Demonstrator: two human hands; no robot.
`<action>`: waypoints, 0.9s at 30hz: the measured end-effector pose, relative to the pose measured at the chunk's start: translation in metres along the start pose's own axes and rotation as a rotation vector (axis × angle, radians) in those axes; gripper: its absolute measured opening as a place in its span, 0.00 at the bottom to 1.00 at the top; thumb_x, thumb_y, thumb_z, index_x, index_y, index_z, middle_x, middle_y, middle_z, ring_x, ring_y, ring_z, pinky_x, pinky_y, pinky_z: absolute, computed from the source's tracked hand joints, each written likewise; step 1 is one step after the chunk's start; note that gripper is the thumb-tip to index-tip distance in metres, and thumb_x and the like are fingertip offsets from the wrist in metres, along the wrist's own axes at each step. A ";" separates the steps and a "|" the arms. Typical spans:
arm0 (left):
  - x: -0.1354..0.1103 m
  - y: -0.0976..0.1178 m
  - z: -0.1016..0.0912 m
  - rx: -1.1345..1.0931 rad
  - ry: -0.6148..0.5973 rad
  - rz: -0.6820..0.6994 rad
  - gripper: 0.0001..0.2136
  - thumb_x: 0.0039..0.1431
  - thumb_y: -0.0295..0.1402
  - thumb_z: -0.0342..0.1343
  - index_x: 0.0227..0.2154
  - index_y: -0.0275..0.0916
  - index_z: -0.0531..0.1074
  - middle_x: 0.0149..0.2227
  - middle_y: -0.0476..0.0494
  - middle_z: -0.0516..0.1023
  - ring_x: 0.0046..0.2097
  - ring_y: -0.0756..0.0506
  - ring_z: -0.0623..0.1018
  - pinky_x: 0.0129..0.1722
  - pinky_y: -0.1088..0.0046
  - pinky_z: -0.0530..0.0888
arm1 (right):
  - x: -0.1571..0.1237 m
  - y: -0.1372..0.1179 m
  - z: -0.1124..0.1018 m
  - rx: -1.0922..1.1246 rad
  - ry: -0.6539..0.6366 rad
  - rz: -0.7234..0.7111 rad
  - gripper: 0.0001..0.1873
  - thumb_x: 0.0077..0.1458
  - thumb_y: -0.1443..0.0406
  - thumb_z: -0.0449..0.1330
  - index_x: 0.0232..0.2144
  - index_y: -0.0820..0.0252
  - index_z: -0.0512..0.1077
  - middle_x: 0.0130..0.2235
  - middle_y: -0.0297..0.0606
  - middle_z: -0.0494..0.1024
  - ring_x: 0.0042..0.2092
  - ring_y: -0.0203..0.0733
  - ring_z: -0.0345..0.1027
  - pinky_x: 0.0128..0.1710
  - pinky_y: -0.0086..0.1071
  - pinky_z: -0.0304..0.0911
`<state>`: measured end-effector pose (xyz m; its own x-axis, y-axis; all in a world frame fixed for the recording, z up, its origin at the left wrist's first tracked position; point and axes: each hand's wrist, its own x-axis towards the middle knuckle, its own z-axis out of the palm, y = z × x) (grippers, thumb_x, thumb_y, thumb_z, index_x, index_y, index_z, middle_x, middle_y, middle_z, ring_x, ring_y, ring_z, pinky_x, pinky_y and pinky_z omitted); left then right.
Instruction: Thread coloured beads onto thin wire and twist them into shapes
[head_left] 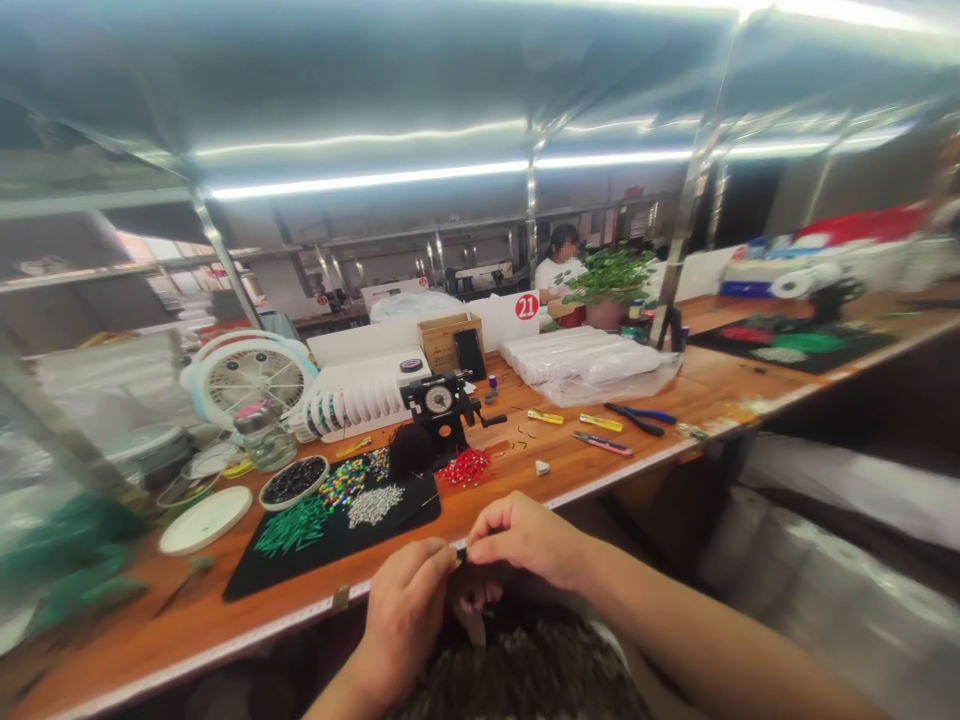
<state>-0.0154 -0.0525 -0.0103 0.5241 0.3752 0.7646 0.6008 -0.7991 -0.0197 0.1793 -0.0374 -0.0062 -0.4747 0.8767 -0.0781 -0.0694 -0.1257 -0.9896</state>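
Two hands come together: the fingertips of the left hand [405, 618] and right hand [525, 538] pinch a small black piece [460, 553] tightly between them. Below the fingers lies a dark speckled bundle [517, 670]; ahead, beyond the table edge [225, 640], sits a black mat [405, 522] holding white beads [373, 505] and green tubes [292, 527].

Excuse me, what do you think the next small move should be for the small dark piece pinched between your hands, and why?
Probably lower the small dark piece toward the dark bundle just below it. The left hand and right hand both have it pinched right above that bundle, while the black mat lies farther off.
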 end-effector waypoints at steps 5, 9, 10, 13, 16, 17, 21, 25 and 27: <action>0.003 -0.004 0.001 0.005 -0.008 0.011 0.07 0.58 0.22 0.49 0.33 0.39 0.70 0.30 0.45 0.76 0.30 0.50 0.76 0.31 0.78 0.72 | 0.003 -0.004 -0.001 0.041 -0.001 0.024 0.08 0.39 0.64 0.65 0.25 0.64 0.74 0.18 0.30 0.72 0.18 0.33 0.64 0.19 0.25 0.56; 0.003 -0.005 0.004 -0.040 -0.041 -0.038 0.07 0.59 0.24 0.48 0.32 0.39 0.70 0.30 0.45 0.76 0.31 0.50 0.75 0.32 0.77 0.72 | 0.005 0.003 -0.003 0.064 -0.025 0.036 0.10 0.41 0.63 0.65 0.27 0.63 0.75 0.19 0.31 0.73 0.18 0.34 0.65 0.19 0.27 0.59; 0.003 -0.005 0.004 -0.058 -0.055 -0.064 0.07 0.60 0.24 0.47 0.32 0.39 0.70 0.30 0.45 0.75 0.30 0.50 0.75 0.32 0.77 0.71 | 0.005 0.004 -0.003 0.052 -0.021 0.033 0.10 0.41 0.62 0.64 0.28 0.63 0.75 0.19 0.32 0.73 0.19 0.35 0.65 0.20 0.28 0.60; 0.005 -0.001 0.003 -0.135 -0.114 -0.171 0.07 0.61 0.26 0.47 0.29 0.39 0.67 0.28 0.47 0.73 0.29 0.50 0.73 0.29 0.78 0.70 | 0.001 0.003 -0.002 -0.006 0.007 0.001 0.12 0.43 0.59 0.64 0.28 0.63 0.75 0.19 0.33 0.74 0.21 0.36 0.67 0.23 0.28 0.61; 0.009 0.006 -0.001 -0.223 -0.139 -0.272 0.08 0.61 0.27 0.46 0.27 0.39 0.65 0.25 0.50 0.70 0.27 0.51 0.71 0.27 0.79 0.68 | -0.004 -0.003 0.000 -0.056 0.025 -0.039 0.12 0.44 0.58 0.64 0.27 0.63 0.76 0.19 0.33 0.74 0.22 0.36 0.67 0.24 0.28 0.62; 0.010 0.008 -0.003 -0.250 -0.136 -0.303 0.09 0.61 0.28 0.46 0.26 0.40 0.65 0.25 0.50 0.70 0.26 0.51 0.71 0.26 0.79 0.68 | -0.005 -0.004 0.001 -0.067 0.024 -0.050 0.12 0.44 0.58 0.64 0.27 0.63 0.76 0.19 0.33 0.74 0.22 0.36 0.67 0.24 0.28 0.62; 0.014 0.017 -0.009 -0.353 -0.145 -0.393 0.10 0.62 0.29 0.46 0.24 0.40 0.64 0.23 0.51 0.69 0.25 0.51 0.70 0.26 0.78 0.67 | -0.008 -0.007 0.000 -0.065 -0.023 -0.067 0.13 0.45 0.58 0.64 0.28 0.64 0.75 0.21 0.33 0.74 0.22 0.35 0.67 0.25 0.28 0.62; 0.015 0.019 -0.010 -0.382 -0.140 -0.421 0.10 0.61 0.30 0.46 0.24 0.40 0.63 0.23 0.52 0.68 0.25 0.51 0.69 0.26 0.78 0.66 | -0.009 -0.008 -0.001 -0.025 -0.059 -0.055 0.16 0.45 0.55 0.64 0.29 0.65 0.73 0.21 0.34 0.74 0.23 0.35 0.68 0.26 0.28 0.63; 0.015 0.018 -0.010 -0.369 -0.131 -0.415 0.09 0.61 0.30 0.47 0.24 0.40 0.63 0.23 0.52 0.68 0.25 0.51 0.69 0.26 0.79 0.66 | -0.010 -0.007 -0.001 -0.014 -0.060 -0.045 0.17 0.44 0.55 0.64 0.29 0.65 0.74 0.21 0.34 0.74 0.23 0.35 0.68 0.26 0.28 0.63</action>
<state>-0.0027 -0.0662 0.0069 0.3735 0.7290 0.5737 0.5342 -0.6746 0.5094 0.1852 -0.0443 0.0018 -0.5230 0.8519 -0.0268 -0.0793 -0.0800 -0.9936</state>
